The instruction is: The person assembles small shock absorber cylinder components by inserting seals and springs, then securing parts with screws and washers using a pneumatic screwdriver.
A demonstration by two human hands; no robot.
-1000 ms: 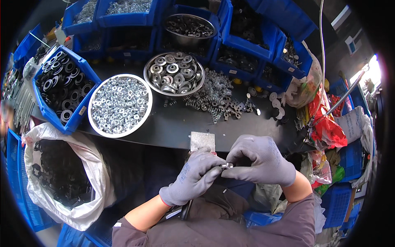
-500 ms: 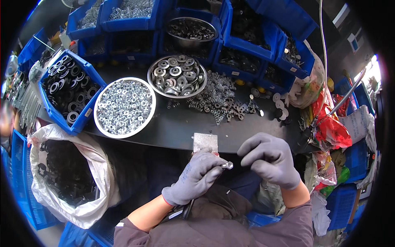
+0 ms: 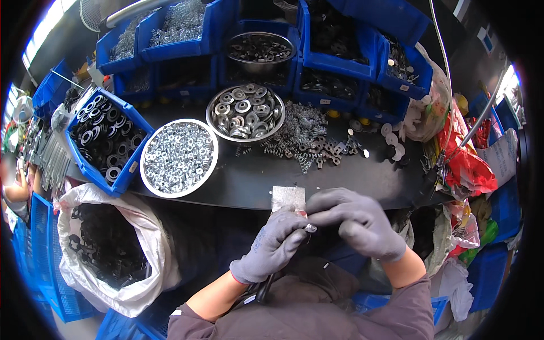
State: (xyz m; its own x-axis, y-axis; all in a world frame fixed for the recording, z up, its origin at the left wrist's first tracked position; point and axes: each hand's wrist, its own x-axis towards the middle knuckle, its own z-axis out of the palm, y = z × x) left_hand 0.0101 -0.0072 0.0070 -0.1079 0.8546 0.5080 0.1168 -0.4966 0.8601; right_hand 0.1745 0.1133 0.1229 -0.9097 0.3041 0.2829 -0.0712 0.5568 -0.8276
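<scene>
My left hand [image 3: 268,249], in a grey glove, is closed around a small shiny metal fitting [image 3: 311,228] whose nut-like end sticks out past the thumb and forefinger. Most of the fitting lies hidden in the glove. My right hand [image 3: 365,226], gloved too and a little blurred, reaches over from the right. Its forefinger and middle finger stretch toward the fitting's end, with the thumb apart; whether they touch it I cannot tell. Just beyond my left hand, a flat metal block [image 3: 288,198] juts over the bench edge.
On the dark bench [image 3: 238,175] stand a round tray of nuts [image 3: 170,196] and a steel bowl of metal discs [image 3: 211,122], beside a heap of springs [image 3: 300,127]. A blue bin of rings [image 3: 90,167] is at left, above an open white sack [image 3: 156,243]. Blue bins [image 3: 340,67] line the back.
My right hand has swung left, its fingers straightening toward the fitting. My left hand keeps its grip. The whole view has shifted slightly.
</scene>
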